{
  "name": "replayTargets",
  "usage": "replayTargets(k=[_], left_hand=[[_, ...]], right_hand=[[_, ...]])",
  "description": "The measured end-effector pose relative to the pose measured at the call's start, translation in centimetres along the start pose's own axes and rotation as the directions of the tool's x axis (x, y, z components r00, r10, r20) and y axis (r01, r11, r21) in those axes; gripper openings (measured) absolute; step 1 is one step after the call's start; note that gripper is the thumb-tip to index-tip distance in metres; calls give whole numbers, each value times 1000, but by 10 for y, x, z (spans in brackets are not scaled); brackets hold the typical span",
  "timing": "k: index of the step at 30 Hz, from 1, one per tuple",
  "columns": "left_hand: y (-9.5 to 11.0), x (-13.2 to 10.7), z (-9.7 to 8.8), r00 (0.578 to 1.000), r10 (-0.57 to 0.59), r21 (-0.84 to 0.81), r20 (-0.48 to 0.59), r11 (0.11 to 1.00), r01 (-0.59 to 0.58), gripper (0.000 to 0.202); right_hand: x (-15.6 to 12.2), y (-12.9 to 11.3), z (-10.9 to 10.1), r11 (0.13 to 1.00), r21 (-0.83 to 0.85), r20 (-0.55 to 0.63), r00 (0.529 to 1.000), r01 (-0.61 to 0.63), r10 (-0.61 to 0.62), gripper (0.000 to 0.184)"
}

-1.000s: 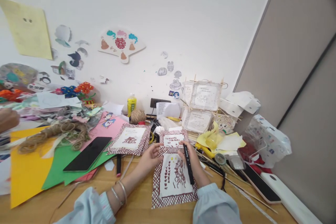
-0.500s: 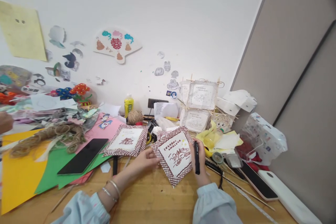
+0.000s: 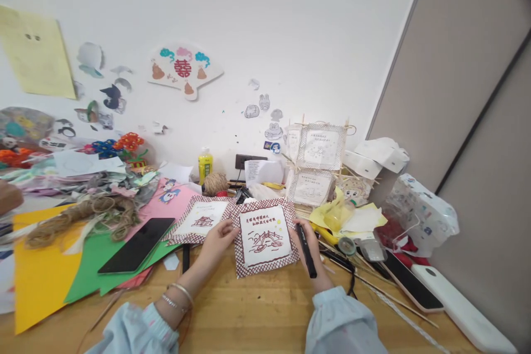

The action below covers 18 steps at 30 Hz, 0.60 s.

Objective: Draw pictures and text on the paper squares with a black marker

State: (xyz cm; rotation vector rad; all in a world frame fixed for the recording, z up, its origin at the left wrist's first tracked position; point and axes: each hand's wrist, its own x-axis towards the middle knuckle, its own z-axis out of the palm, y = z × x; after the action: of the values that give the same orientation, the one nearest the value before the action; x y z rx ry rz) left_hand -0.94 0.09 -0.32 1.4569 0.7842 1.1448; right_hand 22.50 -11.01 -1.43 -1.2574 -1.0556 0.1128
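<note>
A square paper drawing of a bridge and boats, with brown lettering and a crosshatched border, is held up over the table nearly level. My left hand pinches its left edge, fingers closed. My right hand grips a black marker, pointing down toward me, and its fingers also meet the drawing's right edge. Left of it lies a similar drawing of a pavilion, partly behind my left hand. A dark pen-like stick rests beside my left forearm.
Coloured paper, a black phone and coiled twine cover the left side. Behind stand a yellow bottle and a stick frame with drawings. Another phone and a white power bank-like slab lie right. Someone's hand shows far left.
The drawing has turned from a tilted diamond to nearly square-on and shifted slightly left. My left hand has closed on its left edge. The marker stays in my right hand.
</note>
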Motion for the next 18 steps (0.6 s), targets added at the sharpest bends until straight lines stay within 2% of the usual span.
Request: replayTargets(k=[4,10,14,18], left_hand=[[2,0,-4,998,12,21,-65,1000,-10,54],[4,-1,-7,995,43,62,-91,997,-38,54],[3,1,-9,996,50,75,-78,996,-44,52],[1,0,-8,1000,10,74,-27,997,-8,54]], right_hand=[[-1,3,2,1000,-4,29,1000,4,-4,25],[-2,6,5,1000,-2,26,1000,17,-17,24],[-4,1,6,999,3,24,999,35,-36,25],[-9,-4,4,999,2,33,998,48,-48,26]])
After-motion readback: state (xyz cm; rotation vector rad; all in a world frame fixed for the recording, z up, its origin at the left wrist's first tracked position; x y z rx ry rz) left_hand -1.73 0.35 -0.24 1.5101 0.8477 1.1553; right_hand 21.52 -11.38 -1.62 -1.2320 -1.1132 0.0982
